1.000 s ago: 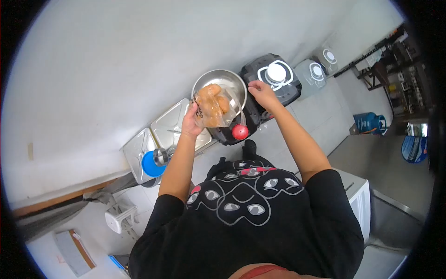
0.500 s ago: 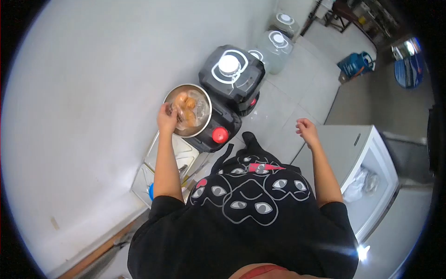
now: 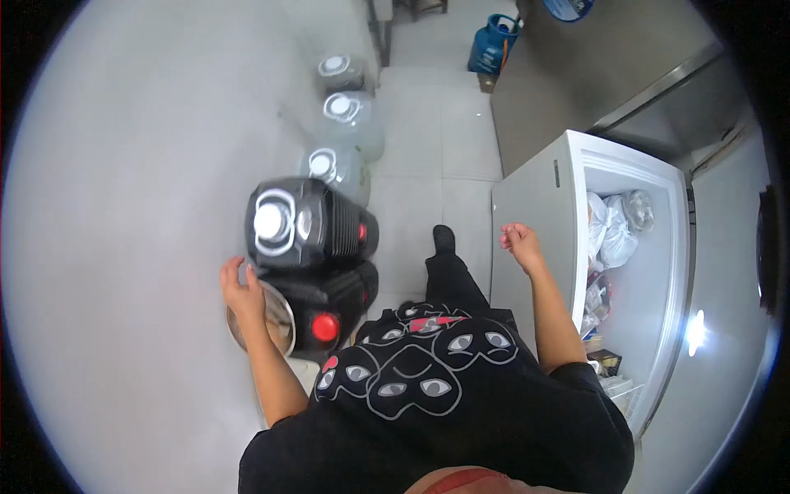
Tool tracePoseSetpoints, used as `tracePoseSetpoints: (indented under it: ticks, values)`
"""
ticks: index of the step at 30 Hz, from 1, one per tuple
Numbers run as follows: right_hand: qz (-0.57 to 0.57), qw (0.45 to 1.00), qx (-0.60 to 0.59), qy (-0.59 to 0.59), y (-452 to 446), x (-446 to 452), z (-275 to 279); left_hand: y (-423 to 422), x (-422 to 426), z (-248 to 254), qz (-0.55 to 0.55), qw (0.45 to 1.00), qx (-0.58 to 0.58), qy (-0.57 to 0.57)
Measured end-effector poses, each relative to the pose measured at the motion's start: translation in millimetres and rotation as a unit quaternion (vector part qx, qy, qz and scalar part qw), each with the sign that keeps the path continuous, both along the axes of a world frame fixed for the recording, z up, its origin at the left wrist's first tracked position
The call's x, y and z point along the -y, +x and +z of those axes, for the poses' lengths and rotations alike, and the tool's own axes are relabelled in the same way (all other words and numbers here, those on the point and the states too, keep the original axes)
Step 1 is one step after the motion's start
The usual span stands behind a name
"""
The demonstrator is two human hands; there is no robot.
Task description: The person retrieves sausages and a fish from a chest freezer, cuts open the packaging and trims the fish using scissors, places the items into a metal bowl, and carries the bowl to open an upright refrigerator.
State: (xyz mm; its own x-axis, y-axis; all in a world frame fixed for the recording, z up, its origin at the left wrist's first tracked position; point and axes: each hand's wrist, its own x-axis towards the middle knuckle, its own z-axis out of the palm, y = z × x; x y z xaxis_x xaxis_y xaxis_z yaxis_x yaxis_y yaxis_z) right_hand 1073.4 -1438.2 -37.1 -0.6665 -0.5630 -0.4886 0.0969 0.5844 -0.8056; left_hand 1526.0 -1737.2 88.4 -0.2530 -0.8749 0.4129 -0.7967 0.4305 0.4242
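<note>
My left hand [image 3: 243, 298] is over the far rim of a round metal bowl [image 3: 282, 306], its thumb and fingers apart with nothing between them. Whether it touches the rim I cannot tell. My hand and forearm cover most of the bowl and hide what lies inside. Next to the bowl is a dark jerrycan with a red cap [image 3: 326, 327]. Out to the right, my right hand [image 3: 522, 245] hangs in the air beside a white chest freezer [image 3: 535, 198], its fingers curled in loosely and nothing visible in them.
A black jerrycan with a white cap [image 3: 270, 221] stands beyond the bowl. Several clear water jugs [image 3: 354, 123] line the wall. Inside the open freezer are white plastic bags [image 3: 613, 235]. A blue gas cylinder [image 3: 494, 45] stands on the tiled floor [image 3: 411, 132] farther off.
My left hand has come off the plastic bag of orange-brown food in the bowl and its fingers have spread. The view has swung right, showing more of the freezer's inside.
</note>
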Motion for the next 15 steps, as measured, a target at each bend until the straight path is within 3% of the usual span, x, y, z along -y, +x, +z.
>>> tracePoseSetpoints:
  ticks: [6, 9, 12, 14, 15]
  values:
    - [-0.013, 0.991, -0.134, -0.024, -110, 41, 4, -176, 88, 7, -0.113, 0.991, -0.043, -0.049]
    - [-0.028, 0.988, -0.149, -0.002, -177, 70, 12, -248, 127, -10, -0.126, 0.992, -0.013, 0.016]
    - [-0.044, 0.984, -0.175, -0.013, -234, 112, 36, -281, 161, -59, -0.097, 0.986, -0.008, 0.133]
    - [-0.064, 0.974, -0.213, -0.044, -273, 152, 53, -326, 154, -31, -0.003, 0.957, -0.023, 0.288]
    - [-0.070, 0.967, -0.243, -0.029, -285, 177, 80, -318, 175, -62, -0.062, 0.969, 0.027, 0.239]
